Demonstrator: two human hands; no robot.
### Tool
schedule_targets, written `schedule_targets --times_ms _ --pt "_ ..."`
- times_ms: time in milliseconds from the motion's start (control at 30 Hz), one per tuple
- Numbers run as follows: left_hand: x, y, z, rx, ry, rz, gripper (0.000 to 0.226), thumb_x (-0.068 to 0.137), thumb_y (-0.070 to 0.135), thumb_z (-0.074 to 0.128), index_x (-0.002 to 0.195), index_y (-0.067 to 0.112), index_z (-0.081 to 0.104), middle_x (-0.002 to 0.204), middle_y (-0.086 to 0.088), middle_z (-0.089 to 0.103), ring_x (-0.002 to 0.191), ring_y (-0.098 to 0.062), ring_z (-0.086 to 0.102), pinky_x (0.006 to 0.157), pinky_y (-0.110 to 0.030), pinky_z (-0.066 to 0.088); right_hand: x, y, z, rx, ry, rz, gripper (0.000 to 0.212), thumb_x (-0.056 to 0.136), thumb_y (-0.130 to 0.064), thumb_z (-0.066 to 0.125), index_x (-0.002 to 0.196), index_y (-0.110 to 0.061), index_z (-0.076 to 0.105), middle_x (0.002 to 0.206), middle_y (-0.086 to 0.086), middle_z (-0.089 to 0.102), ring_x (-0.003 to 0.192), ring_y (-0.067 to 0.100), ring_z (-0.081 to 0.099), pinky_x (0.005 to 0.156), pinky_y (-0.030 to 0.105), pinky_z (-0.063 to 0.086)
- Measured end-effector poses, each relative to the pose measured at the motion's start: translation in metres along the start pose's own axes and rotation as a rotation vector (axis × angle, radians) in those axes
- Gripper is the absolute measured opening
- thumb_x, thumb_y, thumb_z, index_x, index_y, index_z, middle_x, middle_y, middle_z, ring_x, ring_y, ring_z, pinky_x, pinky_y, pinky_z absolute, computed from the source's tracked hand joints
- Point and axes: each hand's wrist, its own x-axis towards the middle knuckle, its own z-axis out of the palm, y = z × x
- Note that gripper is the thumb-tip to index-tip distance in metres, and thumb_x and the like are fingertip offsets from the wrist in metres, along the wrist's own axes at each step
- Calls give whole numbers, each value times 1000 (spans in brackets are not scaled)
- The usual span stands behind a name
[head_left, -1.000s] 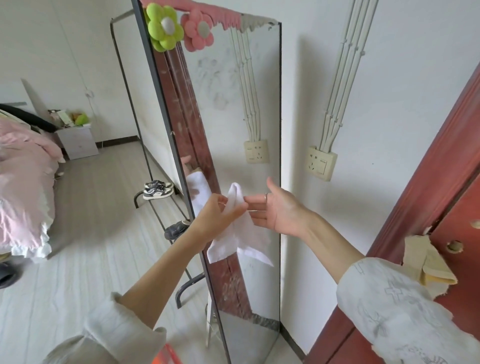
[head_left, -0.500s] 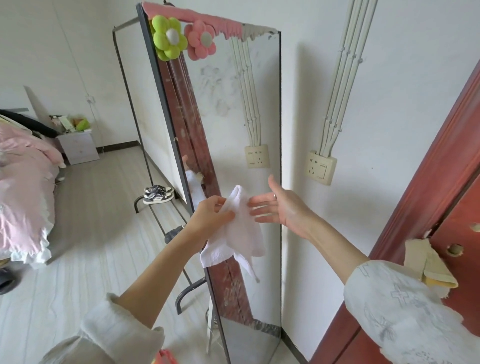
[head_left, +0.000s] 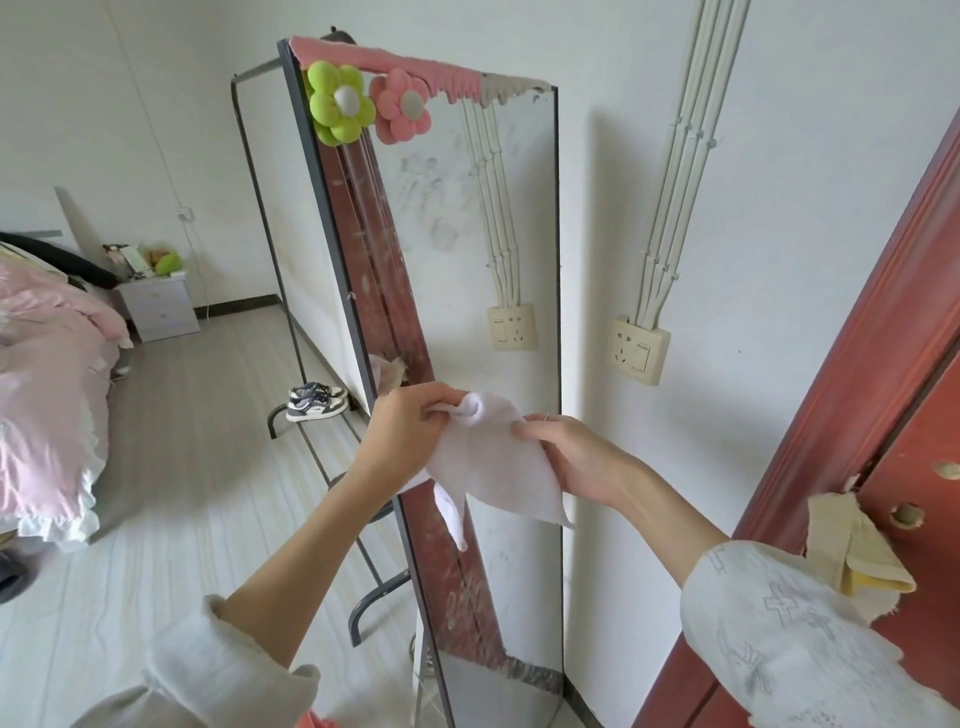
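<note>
Sleeves: pale cuffs pushed up on both forearms, at the bottom of the view
Left hand (head_left: 410, 431): fingers curled round the bunched top corner of the white cloth (head_left: 493, 462), gripping it
Right hand (head_left: 571, 457): thumb and fingers pinch the cloth's right edge, palm turned toward the other hand
White cloth: stretched between the two hands in front of the mirror's middle, one tail hanging down; whether it touches the glass cannot be told
Mirror (head_left: 467, 249): tall, dark-framed, standing upright and leaning slightly back beside the wall; smudges show on the upper glass, and the red door is reflected along its left side
Green flower (head_left: 340, 106): stuck at the mirror's top left corner, touching the pink flower (head_left: 401, 109) just beside it
Red door (head_left: 914, 332): at the right edge, with torn beige paper (head_left: 852, 545) hanging from it
Wall socket (head_left: 636, 351): on the white wall between mirror and door, cable ducts running up from it
Shoes (head_left: 314, 402): a pair on the low metal rack (head_left: 332, 467) behind the mirror
Bed (head_left: 47, 364): pink bedding at the left edge
Bedside cabinet (head_left: 156, 306): white, by the far wall, small things on top
</note>
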Motion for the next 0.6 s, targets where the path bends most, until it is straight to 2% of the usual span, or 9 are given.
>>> schedule_targets --times_ms 67,133,167,233,300,367,433,500,600 --pt "2 2 2 33 53 18 30 88 -2 50 97 16 72 89 20 63 82 1 57 69 -1 41 -2 -1 -1 26 -50 25 26 92 -36 49 98 -14 63 78 0 60 70 16 56 63 25 43" --pt "5 4 4 53 96 34 29 88 -2 50 99 13 72 93 12 63 87 -4 57 70 -1 40 -5 -2 0 7 -67 15 26 95 -37 45 89 -18 62 66 -7 57 56 7 53 55 20 39" --pt "6 5 6 33 110 24 28 87 -1 51 99 13 72 92 10 64 87 -6 57 70 -4 41 -5 -3 -1 -1 -72 -14 22 96 -33 46 88 -19 61 66 -8 57 55 4 55 54 18 40" --pt "9 7 6 -56 89 -34 26 87 2 53 100 16 71 90 7 66 85 -11 60 71 -14 46 -5 -4 -2 5 -123 -91 11 92 -26 52 94 -19 61 79 -5 64 70 7 62 62 20 45" --pt "13 4 6 -168 16 -111 20 89 11 56 102 19 67 90 1 69 85 -18 65 74 -32 53 -7 -8 -4 30 -168 -128 20 82 -27 59 99 -16 61 90 0 67 83 15 64 72 25 48" --pt "15 0 6 -285 -64 -248 23 88 19 59 111 18 62 98 -9 68 89 -24 66 81 -43 55 -8 -11 -9 4 -121 -107 30 73 -27 65 98 -11 60 91 5 67 81 19 64 74 28 49" --pt "12 -5 7 -411 -191 -362 26 92 26 55 114 15 60 103 -11 65 94 -26 64 88 -44 52 -9 -15 -12 -76 -42 -99 31 71 -25 72 94 -8 61 91 9 68 79 22 65 77 32 49" --pt "6 -8 11 -501 -374 -384 37 93 42 48 112 14 61 101 -13 64 95 -28 62 90 -41 50 -10 -20 -16 -215 35 -135 35 70 -28 75 92 -5 62 88 8 67 80 21 64 80 35 47" --pt "-3 -5 18 -436 -517 -320 49 84 52 57 114 13 60 108 -9 68 100 -22 66 89 -37 53 -12 -29 -15 -424 95 -214 22 76 -31 73 78 -13 60 73 -9 60 68 5 57 69 20 41"
